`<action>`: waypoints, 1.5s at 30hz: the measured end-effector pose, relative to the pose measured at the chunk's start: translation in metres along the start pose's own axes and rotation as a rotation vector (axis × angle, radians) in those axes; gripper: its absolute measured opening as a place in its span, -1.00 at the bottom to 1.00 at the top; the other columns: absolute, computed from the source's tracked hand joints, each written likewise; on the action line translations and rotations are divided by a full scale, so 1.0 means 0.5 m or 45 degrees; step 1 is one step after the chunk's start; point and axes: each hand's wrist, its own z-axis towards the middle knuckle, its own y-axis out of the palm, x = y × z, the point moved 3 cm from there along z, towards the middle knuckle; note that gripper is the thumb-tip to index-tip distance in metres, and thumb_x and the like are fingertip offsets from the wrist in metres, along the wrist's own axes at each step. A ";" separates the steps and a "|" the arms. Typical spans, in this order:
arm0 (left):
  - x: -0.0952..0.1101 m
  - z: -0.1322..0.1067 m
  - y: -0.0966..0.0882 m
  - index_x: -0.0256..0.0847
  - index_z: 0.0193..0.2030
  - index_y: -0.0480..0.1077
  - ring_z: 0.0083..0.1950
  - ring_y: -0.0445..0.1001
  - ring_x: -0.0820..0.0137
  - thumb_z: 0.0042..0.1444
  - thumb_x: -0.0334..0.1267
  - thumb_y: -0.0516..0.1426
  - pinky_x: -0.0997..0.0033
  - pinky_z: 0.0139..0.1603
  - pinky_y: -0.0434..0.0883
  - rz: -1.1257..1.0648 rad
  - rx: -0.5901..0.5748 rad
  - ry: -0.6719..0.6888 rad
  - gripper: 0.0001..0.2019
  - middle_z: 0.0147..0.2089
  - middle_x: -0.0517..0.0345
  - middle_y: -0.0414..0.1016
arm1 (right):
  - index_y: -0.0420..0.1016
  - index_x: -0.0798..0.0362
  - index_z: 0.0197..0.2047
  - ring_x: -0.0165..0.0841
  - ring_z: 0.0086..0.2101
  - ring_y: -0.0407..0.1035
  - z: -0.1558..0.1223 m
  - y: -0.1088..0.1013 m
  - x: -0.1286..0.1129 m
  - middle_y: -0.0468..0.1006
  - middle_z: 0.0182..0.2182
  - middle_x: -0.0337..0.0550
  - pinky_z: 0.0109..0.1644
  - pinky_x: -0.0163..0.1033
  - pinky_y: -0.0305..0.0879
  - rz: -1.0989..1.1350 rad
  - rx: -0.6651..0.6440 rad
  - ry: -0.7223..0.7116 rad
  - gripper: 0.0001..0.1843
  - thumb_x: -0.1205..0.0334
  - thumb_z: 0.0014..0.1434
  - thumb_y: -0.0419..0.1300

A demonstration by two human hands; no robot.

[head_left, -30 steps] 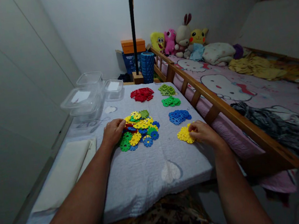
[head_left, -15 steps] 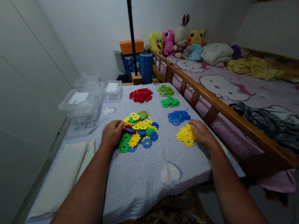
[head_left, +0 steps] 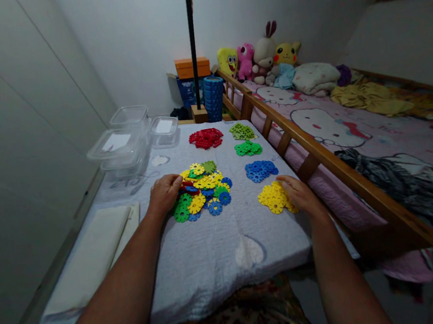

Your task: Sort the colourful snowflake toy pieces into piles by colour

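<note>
My left hand [head_left: 164, 193] rests at the left edge of a mixed pile of snowflake discs [head_left: 204, 183], its curved fingertips touching the pieces. Yellow, blue, green and a few red pieces overlap there. On the right, my right hand [head_left: 298, 193] lies against the outer side of a pile of yellow discs [head_left: 273, 197], fingers loosely stretched and partly over it. Neither hand visibly lifts a piece. Beyond the yellow pile are blue discs [head_left: 260, 170], green discs [head_left: 248, 148] and light green pieces [head_left: 241, 131]. Small red pieces [head_left: 205, 138] form a heap at the far middle.
Clear plastic containers [head_left: 119, 142] are stacked at the table's far left, with a smaller lidded box [head_left: 164, 126] beside them. A folded cream cloth [head_left: 89, 256] lies on the left. A wooden bed rail [head_left: 318, 155] borders the right side. A black pole [head_left: 192, 44] stands behind.
My right hand has shifted slightly right, and more of the yellow discs show beside it. The left hand stays at the mixed pile. The view has moved a little.
</note>
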 end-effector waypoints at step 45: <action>0.004 -0.001 0.001 -0.14 -0.02 0.54 0.13 0.50 0.12 0.27 0.12 -0.04 0.12 0.17 0.36 -0.114 0.011 -0.004 -0.52 0.07 -0.01 0.62 | 0.54 0.06 -0.06 -0.29 -0.14 0.41 0.241 0.285 -0.329 0.56 -0.12 -0.08 -0.06 -0.28 0.29 -0.369 -0.436 -0.370 -0.63 0.28 0.02 0.38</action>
